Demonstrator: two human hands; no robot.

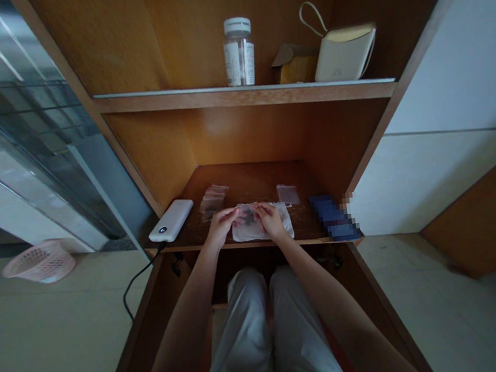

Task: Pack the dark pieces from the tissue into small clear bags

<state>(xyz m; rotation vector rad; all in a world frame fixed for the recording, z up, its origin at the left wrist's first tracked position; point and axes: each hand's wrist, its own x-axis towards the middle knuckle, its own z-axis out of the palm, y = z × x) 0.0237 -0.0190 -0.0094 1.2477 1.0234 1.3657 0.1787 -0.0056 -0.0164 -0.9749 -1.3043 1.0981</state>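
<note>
Both hands meet over the front of the wooden shelf. My left hand (222, 225) pinches the left side of a small clear plastic bag (246, 212). On its right side, my right hand (270, 218) has fingers closed too. Under the hands lies a whitish translucent drawstring pouch (242, 233), partly covered by them. A fanned stack of small clear bags (214, 199) rests behind my left hand. Behind and right of my right hand is another small clear zip bag (288, 194). The fingertips are small in view, and what the bag contains cannot be made out.
A white power bank (172, 221) with a black cable (138, 276) sits at the shelf's left edge. A blurred dark blue item (334, 218) lies at the right. Above, the upper shelf (202, 97) bears a clear bottle (239, 52), a small box (297, 64) and a cream case (344, 52).
</note>
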